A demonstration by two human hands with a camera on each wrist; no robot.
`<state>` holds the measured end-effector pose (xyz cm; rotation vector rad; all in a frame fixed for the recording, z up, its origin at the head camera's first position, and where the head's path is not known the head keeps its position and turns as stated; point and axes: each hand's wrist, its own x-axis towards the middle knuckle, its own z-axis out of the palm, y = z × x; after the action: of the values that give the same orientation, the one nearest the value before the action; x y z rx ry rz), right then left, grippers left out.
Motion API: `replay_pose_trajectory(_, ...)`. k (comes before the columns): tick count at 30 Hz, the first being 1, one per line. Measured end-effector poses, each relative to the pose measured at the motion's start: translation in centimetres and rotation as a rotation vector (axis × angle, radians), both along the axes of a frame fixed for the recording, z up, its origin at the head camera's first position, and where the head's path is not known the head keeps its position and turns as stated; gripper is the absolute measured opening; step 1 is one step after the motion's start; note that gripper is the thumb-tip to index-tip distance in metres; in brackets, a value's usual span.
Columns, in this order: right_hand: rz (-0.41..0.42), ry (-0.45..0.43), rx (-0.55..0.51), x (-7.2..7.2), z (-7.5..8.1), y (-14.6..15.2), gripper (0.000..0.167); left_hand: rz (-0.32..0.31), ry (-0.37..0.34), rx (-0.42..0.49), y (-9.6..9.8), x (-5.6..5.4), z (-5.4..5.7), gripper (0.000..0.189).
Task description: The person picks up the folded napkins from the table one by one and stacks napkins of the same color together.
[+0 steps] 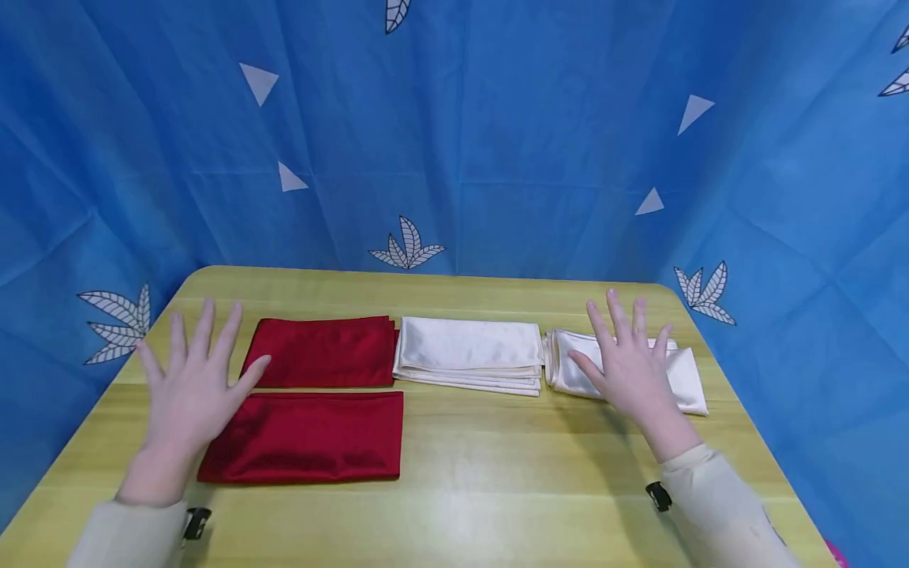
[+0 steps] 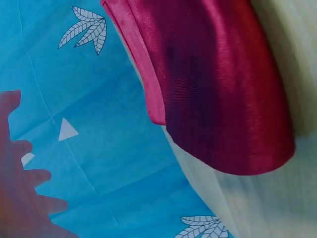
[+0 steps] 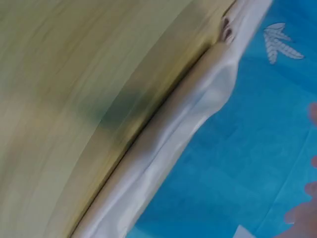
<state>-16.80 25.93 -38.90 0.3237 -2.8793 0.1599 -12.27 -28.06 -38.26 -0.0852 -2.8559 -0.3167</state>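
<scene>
My left hand (image 1: 188, 394), its fingers straight and spread, hovers at the left beside two folded red satin cloths. The far red cloth (image 1: 323, 351) lies behind the near red cloth (image 1: 305, 438); the left wrist view shows red cloth (image 2: 223, 99) up close. On the right, my right hand (image 1: 632, 371) is also spread, held over a folded white satin cloth (image 1: 687, 383) and hiding part of it. The right wrist view catches a white cloth's edge (image 3: 163, 144). Between the hands lies a folded white stack (image 1: 469, 351). Neither hand holds anything.
A pale wooden table (image 1: 497, 505) with rounded far corners carries the cloths. Blue curtain (image 1: 540, 118) with leaf and triangle prints hangs behind and at both sides. Dark clips or straps (image 1: 659, 496) show at the sleeve cuffs.
</scene>
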Motion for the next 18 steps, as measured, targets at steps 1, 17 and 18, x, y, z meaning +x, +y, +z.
replay_pose_trajectory(1,0.001,0.005,-0.011,0.1,0.0,-0.3,0.076,0.001,-0.001,0.008,0.0,0.1,-0.1,0.081)
replay_pose_trajectory(17,0.161,-0.235,-0.86,2.4,-2.9,-10.2,0.064,-0.056,-0.017,0.559,-0.3,3.8,-2.5,0.074)
replay_pose_trajectory(18,0.175,-0.264,-0.912,2.6,-3.2,-10.8,0.062,-0.046,-0.025,0.584,-0.4,4.1,-2.9,0.074)
